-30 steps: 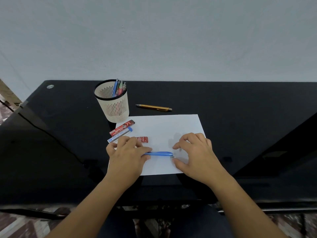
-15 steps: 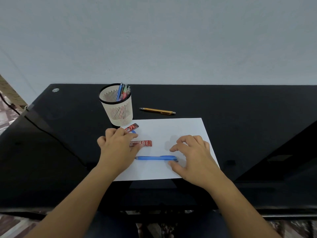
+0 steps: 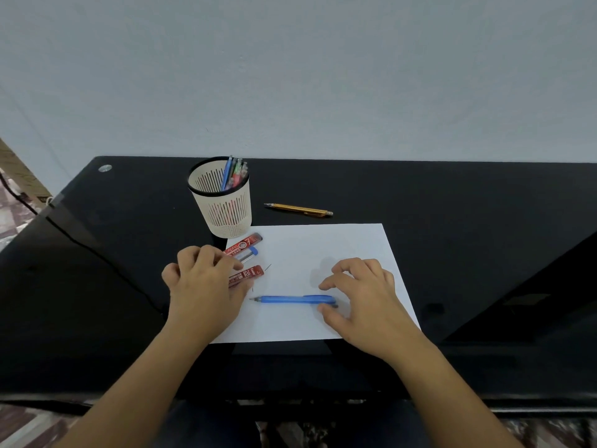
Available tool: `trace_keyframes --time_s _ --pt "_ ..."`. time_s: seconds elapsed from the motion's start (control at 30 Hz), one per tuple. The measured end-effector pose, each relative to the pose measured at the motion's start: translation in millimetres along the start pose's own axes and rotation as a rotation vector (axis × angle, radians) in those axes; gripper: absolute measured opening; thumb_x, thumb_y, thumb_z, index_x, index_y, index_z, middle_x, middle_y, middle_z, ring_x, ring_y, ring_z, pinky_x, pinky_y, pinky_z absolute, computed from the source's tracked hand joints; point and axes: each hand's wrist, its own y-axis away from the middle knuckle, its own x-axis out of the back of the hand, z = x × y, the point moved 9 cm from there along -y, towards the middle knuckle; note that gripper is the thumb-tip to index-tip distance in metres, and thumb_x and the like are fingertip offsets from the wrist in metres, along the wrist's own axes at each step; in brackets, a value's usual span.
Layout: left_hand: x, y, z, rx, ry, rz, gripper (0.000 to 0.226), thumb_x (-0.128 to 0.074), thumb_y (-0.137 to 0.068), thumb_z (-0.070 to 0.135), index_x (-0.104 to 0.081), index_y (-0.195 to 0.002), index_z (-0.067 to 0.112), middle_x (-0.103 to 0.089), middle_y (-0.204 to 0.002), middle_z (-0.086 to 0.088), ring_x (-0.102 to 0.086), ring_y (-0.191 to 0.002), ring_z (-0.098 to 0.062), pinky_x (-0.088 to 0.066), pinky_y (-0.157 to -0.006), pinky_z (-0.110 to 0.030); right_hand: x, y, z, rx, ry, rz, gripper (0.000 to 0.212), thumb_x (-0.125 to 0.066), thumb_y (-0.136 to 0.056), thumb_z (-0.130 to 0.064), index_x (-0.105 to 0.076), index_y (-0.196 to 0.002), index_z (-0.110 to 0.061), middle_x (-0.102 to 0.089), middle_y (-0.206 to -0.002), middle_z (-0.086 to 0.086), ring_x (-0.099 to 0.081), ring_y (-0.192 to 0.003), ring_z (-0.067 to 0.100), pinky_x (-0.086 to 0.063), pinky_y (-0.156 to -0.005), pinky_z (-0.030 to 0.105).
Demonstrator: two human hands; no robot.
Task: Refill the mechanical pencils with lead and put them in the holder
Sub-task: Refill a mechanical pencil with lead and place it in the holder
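**Left hand takes the lead case; pencil lies loose on the paper**

The left hand point(image 3: 206, 286) pinches the red lead case point(image 3: 250, 274) between curled fingers and thumb, as far as the view shows. The right hand point(image 3: 368, 295) grips nothing: its fingers are loosely curled, and only the thumb tip rests against the cap end of the blue pencil point(image 3: 287, 300).

A second ago both hands were on that pencil. The left has since let go and moved up to the case, so the refill is probably starting.

The pencil is slim, translucent blue and clipped. It lies flat on the paper point(image 3: 339, 247), tip to the left, near the front edge. A second red case point(image 3: 245, 244) and a clear case point(image 3: 250, 253) lie just beyond the left hand. Behind them stands the holder point(image 3: 226, 218), already holding pencils, and a yellow pencil point(image 3: 298, 210) waits on the table point(image 3: 452, 205).
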Motion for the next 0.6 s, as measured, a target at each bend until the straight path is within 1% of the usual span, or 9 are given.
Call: trace_keyframes --time_s 0.1,0.2,0.3,0.4,0.47,0.53,0.6 --pt "0 0 -3 0.044 0.013 0.005 0.042 -0.063 -0.079 0.055 -0.063 -0.115 0.034 -0.052 -0.114 0.007 -0.034 -0.113 -0.021 -0.026 -0.084 -0.039 -2 -1 -4 0.001 -0.004 -0.026 0.03 -0.058 -0.086 -0.047 -0.06 -0.114 -0.037 -0.041 -0.126 -0.016 -0.029 -0.122 0.007 -0.019 -0.102 0.026" --pt "1 -7 -7 0.121 0.009 -0.027 0.039 -0.052 -0.088 0.055 -0.061 -0.122 0.036 -0.051 -0.115 0.01 -0.033 -0.112 -0.019 -0.025 -0.084 -0.037 -1 -1 -5 -0.002 -0.011 -0.037 0.03 -0.057 -0.087 -0.048 -0.059 -0.116 -0.038 -0.039 -0.129 -0.016 -0.027 -0.123 0.006 -0.018 -0.105 0.027" --pt "1 -15 -7 0.162 -0.033 -0.076 0.033 -0.047 -0.092 0.054 -0.061 -0.119 0.042 -0.051 -0.113 0.012 -0.034 -0.11 -0.017 -0.027 -0.085 -0.036 0 0 -4 -0.008 -0.003 -0.043 0.03 -0.055 -0.088 -0.049 -0.059 -0.116 -0.038 -0.039 -0.129 -0.017 -0.026 -0.123 0.005 -0.018 -0.105 0.027" --pt "0 -21 -4 0.172 -0.062 -0.111 0.029 -0.051 -0.091 0.053 -0.062 -0.117 0.043 -0.052 -0.113 0.013 -0.037 -0.108 -0.017 -0.028 -0.083 -0.037 0 0 -1 -0.013 -0.002 -0.036 0.029 -0.055 -0.088 -0.048 -0.059 -0.116 -0.038 -0.039 -0.129 -0.017 -0.027 -0.123 0.005 -0.018 -0.103 0.026" --pt "0 -25 -4 0.198 -0.079 -0.13 0.028 -0.053 -0.09 0.053 -0.062 -0.114 0.043 -0.054 -0.106 0.011 -0.039 -0.1 -0.015 -0.028 -0.079 -0.036 0 1 0 -0.012 -0.002 -0.026 0.029 -0.055 -0.088 -0.048 -0.06 -0.115 -0.038 -0.04 -0.128 -0.017 -0.028 -0.123 0.006 -0.017 -0.1 0.024" --pt "-1 -28 -7 0.237 -0.093 -0.17 0.028 -0.054 -0.089 0.054 -0.062 -0.112 0.04 -0.053 -0.096 0.01 -0.037 -0.09 -0.014 -0.027 -0.076 -0.036 1 1 0 -0.008 -0.002 -0.017 0.028 -0.056 -0.088 -0.047 -0.061 -0.113 -0.037 -0.042 -0.127 -0.016 -0.029 -0.122 0.007 -0.016 -0.098 0.023" --pt "-5 -32 -8 0.255 -0.124 -0.233 0.031 -0.055 -0.087 0.057 -0.063 -0.111 0.038 -0.052 -0.092 0.009 -0.037 -0.088 -0.015 -0.028 -0.076 -0.037 2 1 0 -0.006 -0.004 -0.013 0.027 -0.057 -0.088 -0.046 -0.061 -0.113 -0.037 -0.042 -0.127 -0.016 -0.03 -0.122 0.007 -0.016 -0.097 0.023"
